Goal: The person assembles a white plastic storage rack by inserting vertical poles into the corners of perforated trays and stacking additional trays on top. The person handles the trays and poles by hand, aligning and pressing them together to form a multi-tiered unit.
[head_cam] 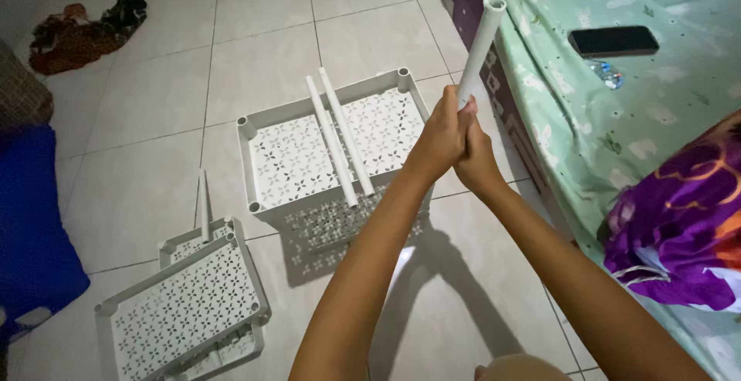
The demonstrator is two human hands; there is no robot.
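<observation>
- White tube (480, 49): held in both hands, rising toward 1 o'clock from the fists; its open top end is up near the bed edge (505, 80).
- Left hand (441, 135): fingers curled tight round the tube's lower end, pressed together, no gap showing.
- Right hand (475, 157): wrapped against the left hand from the 4 o'clock side, fingers closed; can't tell how much of it touches the tube itself.
- Pose: both forearms reach out from 6 o'clock and meet at the fists, mid-frame, above the floor (139, 103). Left forearm crosses over the near rim of the shelf tray (266, 126).
- Shelf tray: white, perforated, w/ corner sockets, sits on the tiles at 9 o'clock of the hands. Two more white tubes (340, 145) lie across it, side by side.
- Stacked trays (185, 304) at 7 o'clock, w/ one thin tube standing upright behind them.
- Edges & room: bed w/ green sheet runs along 3 o'clock, just beside the tube; black phone (614, 40) lies on it, purple cloth (679, 226) at 4 o'clock. Bare tiles at 11–12 o'clock; cloth heap (81, 33) at 10 o'clock, well apart.
</observation>
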